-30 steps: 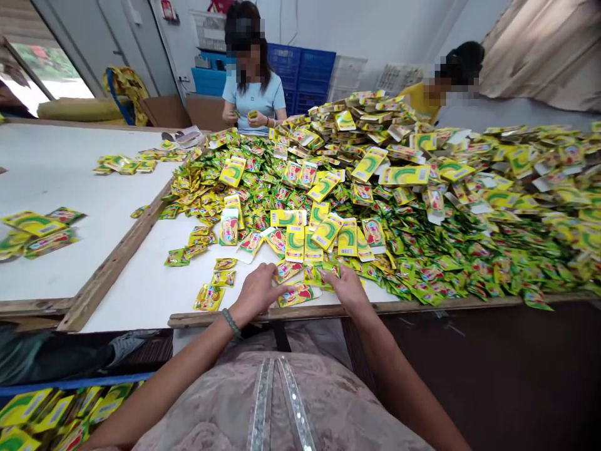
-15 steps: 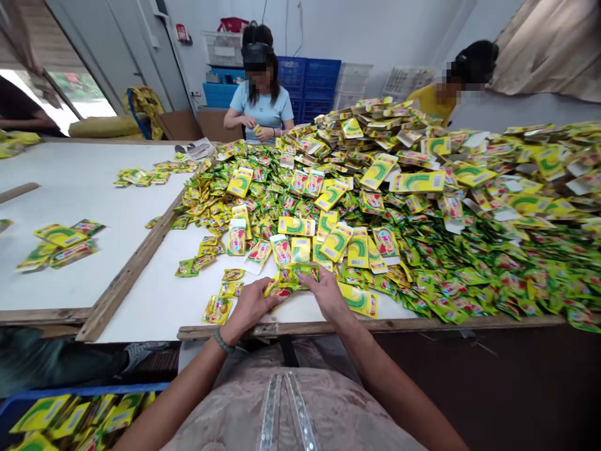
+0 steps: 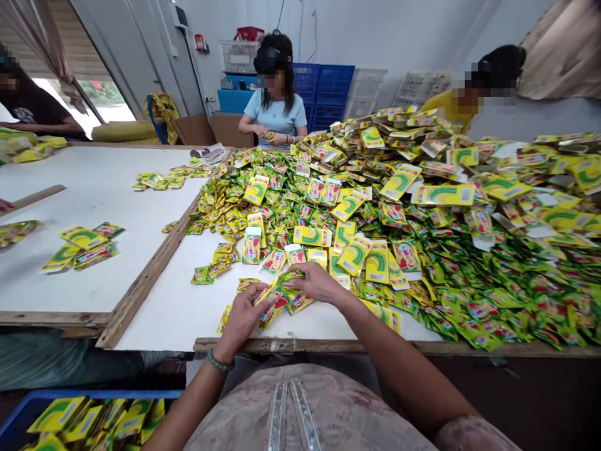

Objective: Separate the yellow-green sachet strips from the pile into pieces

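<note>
My left hand [image 3: 246, 311] has its thumb and fingers closed on a small yellow box [image 3: 273, 303] with red and green print, held over the near table edge. Pinched in my right hand [image 3: 317, 283] is a green sachet [image 3: 288, 276], right against the upper end of that box. Whether the sachet is partly inside the box cannot be made out. Another green sachet [image 3: 299, 303] shows below my right fingers. Flat yellow boxes [image 3: 354, 254] lie just beyond my hands, and a few sachets [image 3: 203, 274] rest on the white tabletop to the left.
A large heap of green sachets [image 3: 451, 288] and yellow boxes [image 3: 399, 181] covers the right side. A wooden strip [image 3: 150, 275] divides the table. At lower left stands a blue crate [image 3: 28, 404] of filled-looking boxes. Co-workers [image 3: 277, 116] are across the table and at both sides.
My right hand has moved left and over the top of the box, bringing the green sachet to its upper end. The camera view has shifted, so the table appears further right.
</note>
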{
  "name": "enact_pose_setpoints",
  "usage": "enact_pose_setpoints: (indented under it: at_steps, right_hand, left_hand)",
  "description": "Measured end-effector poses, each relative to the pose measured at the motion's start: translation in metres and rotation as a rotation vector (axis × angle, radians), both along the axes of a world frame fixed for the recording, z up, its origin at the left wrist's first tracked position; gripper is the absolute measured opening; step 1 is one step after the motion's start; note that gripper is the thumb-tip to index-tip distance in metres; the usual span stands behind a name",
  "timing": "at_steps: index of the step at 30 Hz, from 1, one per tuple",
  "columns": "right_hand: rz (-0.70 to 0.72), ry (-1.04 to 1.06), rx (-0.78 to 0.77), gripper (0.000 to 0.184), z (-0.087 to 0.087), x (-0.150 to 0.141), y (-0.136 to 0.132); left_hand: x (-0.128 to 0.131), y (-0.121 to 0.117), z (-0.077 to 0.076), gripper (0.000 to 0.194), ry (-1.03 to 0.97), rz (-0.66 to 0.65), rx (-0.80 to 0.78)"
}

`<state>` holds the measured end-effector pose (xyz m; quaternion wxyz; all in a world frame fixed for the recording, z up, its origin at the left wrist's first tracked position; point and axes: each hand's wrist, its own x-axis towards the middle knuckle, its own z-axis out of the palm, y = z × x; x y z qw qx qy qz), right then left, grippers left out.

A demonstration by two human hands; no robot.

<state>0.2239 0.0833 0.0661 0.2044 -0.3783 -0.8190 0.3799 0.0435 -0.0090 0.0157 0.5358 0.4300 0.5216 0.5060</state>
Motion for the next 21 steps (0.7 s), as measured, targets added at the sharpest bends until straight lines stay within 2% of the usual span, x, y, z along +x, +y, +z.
enact_pose_setpoints:
  at_steps: [5, 10, 14, 17, 21]
  right_hand:
    - [-0.099, 0.105, -0.024, 0.022, -0.005, -0.009, -0.001]
    - [-0.127, 0.039, -0.068, 0.016, -0.010, -0.014, -0.004]
    - [-0.100, -0.025, 0.027, 0.009, -0.007, -0.021, -0.008]
    - [-0.061, 0.051, 0.004, 0.015, -0.005, -0.022, -0.009]
    - [-0.156, 0.128, 0.098, 0.017, -0.012, -0.022, -0.008]
  left_hand:
    - [-0.004, 0.009, -0.001, 0.039, -0.098, 0.011, -0.056]
    - [-0.011, 0.006, -0.005, 0.040, -0.178, 0.030, -0.099]
    - [-0.012, 0.006, -0.001, 0.041, -0.182, 0.046, -0.084]
    - [-0.013, 0.006, 0.003, 0.040, -0.214, 0.061, -0.109]
    - [-0.016, 0.005, 0.007, 0.042, -0.307, 0.067, -0.129]
